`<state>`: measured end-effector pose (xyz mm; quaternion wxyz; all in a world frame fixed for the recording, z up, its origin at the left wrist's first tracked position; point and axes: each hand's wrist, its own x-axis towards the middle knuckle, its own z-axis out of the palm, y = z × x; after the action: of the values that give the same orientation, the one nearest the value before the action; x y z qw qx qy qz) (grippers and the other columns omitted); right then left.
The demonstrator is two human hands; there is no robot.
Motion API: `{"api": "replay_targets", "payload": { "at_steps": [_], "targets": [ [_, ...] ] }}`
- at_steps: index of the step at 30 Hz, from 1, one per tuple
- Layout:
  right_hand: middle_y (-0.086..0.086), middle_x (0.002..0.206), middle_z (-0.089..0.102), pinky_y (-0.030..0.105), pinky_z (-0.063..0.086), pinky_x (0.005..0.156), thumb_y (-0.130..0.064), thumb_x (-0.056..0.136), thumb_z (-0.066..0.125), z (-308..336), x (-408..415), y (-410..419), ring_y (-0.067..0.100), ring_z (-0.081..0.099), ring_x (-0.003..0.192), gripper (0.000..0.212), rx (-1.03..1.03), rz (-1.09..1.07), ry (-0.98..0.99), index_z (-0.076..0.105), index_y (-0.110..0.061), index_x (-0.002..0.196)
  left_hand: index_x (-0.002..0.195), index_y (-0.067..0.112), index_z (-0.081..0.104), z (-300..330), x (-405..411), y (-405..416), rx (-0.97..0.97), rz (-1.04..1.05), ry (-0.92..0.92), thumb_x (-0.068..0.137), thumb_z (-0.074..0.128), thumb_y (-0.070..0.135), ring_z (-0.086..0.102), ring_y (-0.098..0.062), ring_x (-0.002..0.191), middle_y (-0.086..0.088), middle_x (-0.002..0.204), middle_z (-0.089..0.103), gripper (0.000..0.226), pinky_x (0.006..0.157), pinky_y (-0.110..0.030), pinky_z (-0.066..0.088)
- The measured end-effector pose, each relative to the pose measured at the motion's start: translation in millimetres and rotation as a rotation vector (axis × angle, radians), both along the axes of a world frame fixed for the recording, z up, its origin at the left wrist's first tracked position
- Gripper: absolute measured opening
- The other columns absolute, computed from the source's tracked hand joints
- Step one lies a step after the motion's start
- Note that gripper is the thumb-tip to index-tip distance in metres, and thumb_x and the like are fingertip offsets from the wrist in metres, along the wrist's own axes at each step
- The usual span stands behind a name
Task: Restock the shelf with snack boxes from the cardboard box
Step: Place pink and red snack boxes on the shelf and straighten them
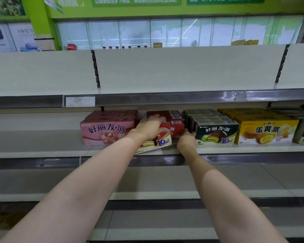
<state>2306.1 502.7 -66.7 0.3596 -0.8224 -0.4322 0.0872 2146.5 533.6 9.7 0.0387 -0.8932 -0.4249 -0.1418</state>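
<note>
The red snack box [162, 137] sits at the front of the middle shelf [60, 148], in the gap between the pink boxes [104, 130] at its 9 o'clock and the dark green-label boxes [216, 132] at its 3 o'clock. It is not straight: its front face is tilted, with the lower left corner pushed out to about 7 o'clock over the shelf edge, so its long axis runs from 8 o'clock to 2 o'clock and not along the shelf. Behind it, toward 12 o'clock, more red boxes [174, 118] stand in a row going back. The left hand [149, 127] lies on top of the tilted box, with the fingers bent over its upper edge and gripping it. The right hand [187, 139] is at the 3 o'clock side of the box, low, in the narrow space beside the green-label boxes; its fingers curl against the right end of the red stock, but I cannot tell for sure which box they touch. Both hands are close to the box, the left one above and the right one beside. In my judgement the coming move depends on this tilt: the left corner must turn back toward 12 o'clock, so that the box becomes square with its neighbours. The cardboard box is not visible here. Yellow boxes [267, 132] stand further at 3 o'clock
</note>
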Motion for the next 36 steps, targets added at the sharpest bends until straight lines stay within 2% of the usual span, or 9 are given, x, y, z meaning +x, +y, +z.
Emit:
{"api": "replay_targets", "payload": {
  "at_steps": [4,9,13,15,18,21,26,29,36],
  "targets": [
    [0.019,0.121,0.06,0.036,0.049,0.089,-0.01,0.095,0.051,4.2,9.1,4.7,0.036,0.06,0.111,0.029,-0.022,0.034,-0.03,0.058,-0.011,0.124,0.15,0.034,0.035,-7.5,22.4,2.5,0.07,-0.021,0.076,0.092,0.049,0.062,0.036,-0.03,0.135,-0.008,0.147,0.041,0.066,0.112,-0.045,0.028],
    [0.017,0.122,0.063,0.035,0.049,0.089,-0.017,0.096,0.055,14.0,12.8,7.5,0.034,0.06,0.113,0.028,-0.073,0.062,-0.028,0.062,-0.009,0.122,0.151,0.03,0.032,-18.8,38.3,4.0,0.083,-0.02,0.056,0.084,0.06,0.063,0.031,-0.032,0.134,-0.009,0.147,0.035,0.08,0.112,-0.047,0.024],
    [0.018,0.12,0.064,0.033,0.048,0.081,-0.017,0.097,0.054,24.5,15.0,9.1,0.034,0.062,0.11,0.026,-0.078,0.069,-0.011,0.064,-0.006,0.117,0.147,0.025,0.037,-12.2,24.0,10.6,0.126,-0.03,0.084,0.07,0.074,0.063,0.033,-0.028,0.129,-0.004,0.14,0.037,0.093,0.109,-0.045,0.028],
    [0.018,0.12,0.063,0.032,0.046,0.076,-0.011,0.097,0.052,29.3,14.4,8.3,0.034,0.062,0.109,0.026,-0.09,0.084,-0.025,0.063,-0.003,0.119,0.15,0.028,0.032,-8.1,9.3,14.9,0.084,0.03,0.124,0.067,0.078,0.06,0.027,-0.028,0.137,-0.004,0.147,0.032,0.101,0.114,-0.047,0.023],
    [0.019,0.122,0.062,0.034,0.05,0.082,-0.003,0.096,0.05,35.2,14.4,5.7,0.035,0.061,0.112,0.027,-0.116,0.094,-0.044,0.062,0.001,0.12,0.155,0.034,0.019,-7.8,-10.3,18.4,-0.036,0.165,0.187,0.07,0.081,0.053,0.012,-0.032,0.148,-0.003,0.162,0.014,0.106,0.119,-0.053,0.013],
    [0.019,0.122,0.062,0.034,0.051,0.082,-0.002,0.095,0.05,39.0,14.0,0.6,0.035,0.061,0.111,0.028,-0.144,0.11,-0.042,0.062,0.001,0.12,0.156,0.033,0.015,-14.1,-8.7,18.0,-0.036,0.21,0.199,0.077,0.078,0.048,0.021,-0.037,0.146,-0.007,0.162,0.018,0.102,0.118,-0.052,0.02],
    [0.014,0.11,0.068,0.03,0.054,0.08,-0.008,0.092,0.062,41.1,17.1,-7.6,0.031,0.067,0.103,0.023,-0.176,0.186,0.058,0.063,-0.001,0.114,0.152,0.023,0.023,-19.8,11.9,12.8,0.0,0.242,0.183,0.078,0.077,0.049,0.036,-0.043,0.135,-0.016,0.152,0.032,0.095,0.109,-0.05,0.034],
    [0.014,0.098,0.071,0.042,0.059,0.086,-0.021,0.086,0.071,39.6,17.7,-7.4,0.031,0.071,0.092,0.024,-0.142,0.243,0.186,0.065,-0.007,0.103,0.15,0.024,0.026,-21.8,20.4,9.9,0.01,0.272,0.148,0.08,0.075,0.047,0.035,-0.042,0.134,-0.015,0.148,0.035,0.089,0.103,-0.055,0.036],
    [0.015,0.116,0.067,0.04,0.057,0.089,-0.026,0.081,0.069,34.9,14.6,0.5,0.031,0.068,0.101,0.047,-0.064,0.141,0.237,0.059,-0.008,0.123,0.147,0.027,0.033,-21.4,40.2,8.9,-0.023,0.281,0.036,0.072,0.084,0.04,0.033,-0.041,0.133,-0.009,0.144,0.038,0.092,0.1,-0.052,0.039]
  ]
}}
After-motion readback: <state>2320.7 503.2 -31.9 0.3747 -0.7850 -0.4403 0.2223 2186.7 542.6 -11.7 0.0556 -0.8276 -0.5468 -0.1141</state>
